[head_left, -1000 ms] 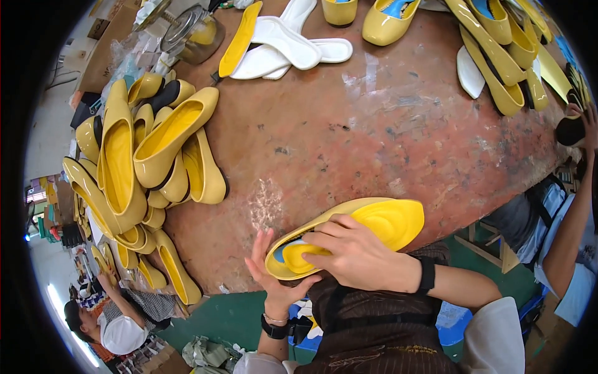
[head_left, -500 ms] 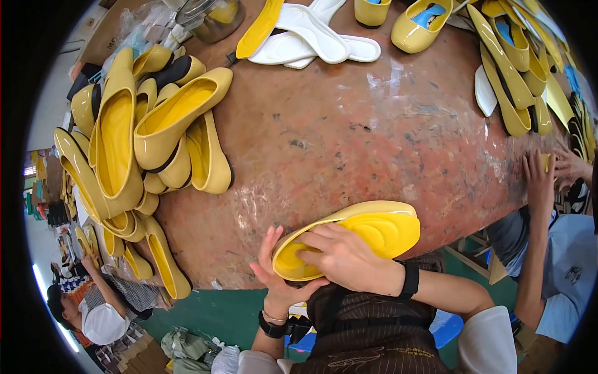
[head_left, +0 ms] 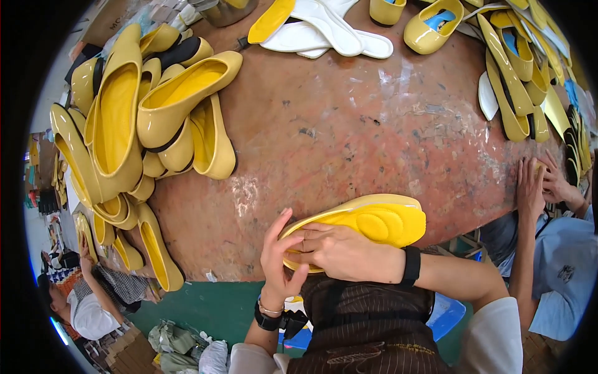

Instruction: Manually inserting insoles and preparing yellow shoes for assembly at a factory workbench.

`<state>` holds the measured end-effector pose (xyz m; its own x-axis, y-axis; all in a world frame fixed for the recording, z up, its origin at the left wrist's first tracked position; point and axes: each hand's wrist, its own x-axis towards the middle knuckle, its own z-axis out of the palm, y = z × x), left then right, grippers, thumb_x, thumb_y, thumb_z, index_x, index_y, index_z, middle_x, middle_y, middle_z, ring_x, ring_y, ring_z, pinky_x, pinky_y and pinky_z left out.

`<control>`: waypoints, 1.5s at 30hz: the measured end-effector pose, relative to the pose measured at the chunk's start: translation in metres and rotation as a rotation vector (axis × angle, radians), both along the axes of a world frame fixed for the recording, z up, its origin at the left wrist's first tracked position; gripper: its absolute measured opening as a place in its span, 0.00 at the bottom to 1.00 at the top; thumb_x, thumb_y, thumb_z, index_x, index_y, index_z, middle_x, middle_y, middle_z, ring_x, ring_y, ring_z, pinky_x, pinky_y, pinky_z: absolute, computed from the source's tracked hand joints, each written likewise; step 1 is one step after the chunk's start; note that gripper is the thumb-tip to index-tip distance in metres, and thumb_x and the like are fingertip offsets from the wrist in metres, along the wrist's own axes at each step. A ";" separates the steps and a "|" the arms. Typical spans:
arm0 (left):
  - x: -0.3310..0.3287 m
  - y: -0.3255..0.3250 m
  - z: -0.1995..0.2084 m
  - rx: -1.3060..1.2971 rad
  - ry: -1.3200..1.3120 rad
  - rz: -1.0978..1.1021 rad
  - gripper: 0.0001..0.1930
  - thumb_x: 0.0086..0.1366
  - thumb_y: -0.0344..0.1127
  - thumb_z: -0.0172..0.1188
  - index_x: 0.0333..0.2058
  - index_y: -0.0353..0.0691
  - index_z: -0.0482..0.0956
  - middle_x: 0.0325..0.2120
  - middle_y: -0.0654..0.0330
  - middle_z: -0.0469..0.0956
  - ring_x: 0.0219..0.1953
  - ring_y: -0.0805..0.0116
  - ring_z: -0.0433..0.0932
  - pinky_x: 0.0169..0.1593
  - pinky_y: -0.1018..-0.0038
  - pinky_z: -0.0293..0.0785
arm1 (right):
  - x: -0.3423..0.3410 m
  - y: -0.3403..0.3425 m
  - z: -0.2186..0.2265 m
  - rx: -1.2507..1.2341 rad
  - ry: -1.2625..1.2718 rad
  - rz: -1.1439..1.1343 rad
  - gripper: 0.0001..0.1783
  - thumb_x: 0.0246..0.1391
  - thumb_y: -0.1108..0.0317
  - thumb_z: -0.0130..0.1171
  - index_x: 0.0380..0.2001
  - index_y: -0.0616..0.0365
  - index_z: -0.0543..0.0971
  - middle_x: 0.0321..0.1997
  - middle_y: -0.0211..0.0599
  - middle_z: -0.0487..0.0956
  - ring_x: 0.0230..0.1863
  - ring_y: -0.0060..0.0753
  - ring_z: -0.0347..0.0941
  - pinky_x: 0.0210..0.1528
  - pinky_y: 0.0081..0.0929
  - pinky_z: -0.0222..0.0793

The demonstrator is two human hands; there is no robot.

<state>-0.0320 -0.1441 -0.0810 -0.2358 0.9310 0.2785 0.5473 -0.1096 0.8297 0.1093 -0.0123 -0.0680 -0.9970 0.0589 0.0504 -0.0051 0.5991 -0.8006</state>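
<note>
**Insole being pressed into a ballet flat at the bench's near edge**

The reddish-brown bench [head_left: 349,143] carries everything. Largest on it is the heap of glossy yellow flats [head_left: 159,128] along its left edge: roughly a dozen, too overlapped for a sure count. A second heap of yellow flats [head_left: 506,62], by the far right corner, shows at least four, with one white insole [head_left: 488,96] poking out.

One ballet flat [head_left: 374,199] is in hand at the middle of the near edge, holding one stitched yellow insole [head_left: 386,225]. The left grip [head_left: 280,258] is curled round the flat's left end, thumb on the near side. The right grip [head_left: 346,252] has its fingers down inside; whether they pinch the insole or only push on it, I cannot tell. The step looks like seating the insole at that end; the next move seems to call for even fingertip pressure along it, with the flat steadied.

At the far edge stand two separate flats, one cut off by the frame [head_left: 387,9] and one whole [head_left: 430,36]. Left of them lie at least three crossed white insoles [head_left: 333,31] and one loose yellow insole [head_left: 271,22].
</note>
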 end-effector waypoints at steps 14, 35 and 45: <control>0.035 0.004 0.016 -0.117 -0.044 0.175 0.17 0.63 0.35 0.60 0.44 0.35 0.63 0.65 0.31 0.56 0.63 0.40 0.64 0.65 0.54 0.60 | 0.050 0.007 0.014 0.407 0.038 -0.439 0.17 0.40 0.74 0.60 0.38 0.56 0.86 0.50 0.43 0.82 0.61 0.40 0.74 0.71 0.47 0.58; 0.123 0.042 0.055 -0.506 0.558 -0.222 0.18 0.55 0.44 0.68 0.37 0.35 0.83 0.43 0.43 0.79 0.20 0.59 0.82 0.23 0.68 0.77 | 0.058 0.039 0.019 0.443 -0.054 -0.678 0.26 0.48 0.76 0.55 0.55 0.65 0.75 0.57 0.54 0.76 0.62 0.55 0.70 0.73 0.55 0.49; 0.123 0.040 0.050 -0.474 0.550 -0.234 0.23 0.56 0.44 0.68 0.45 0.34 0.81 0.52 0.41 0.77 0.20 0.63 0.82 0.23 0.71 0.78 | 0.062 0.034 0.020 0.628 -0.127 -0.608 0.33 0.50 0.72 0.54 0.60 0.75 0.67 0.63 0.62 0.70 0.68 0.56 0.64 0.74 0.50 0.50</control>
<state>0.0907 -0.1036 -0.0306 0.0398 0.9889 -0.1434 0.9019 0.0263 0.4311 0.1718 0.0218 -0.0476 -0.8023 0.5796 0.1428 0.5244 0.7986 -0.2953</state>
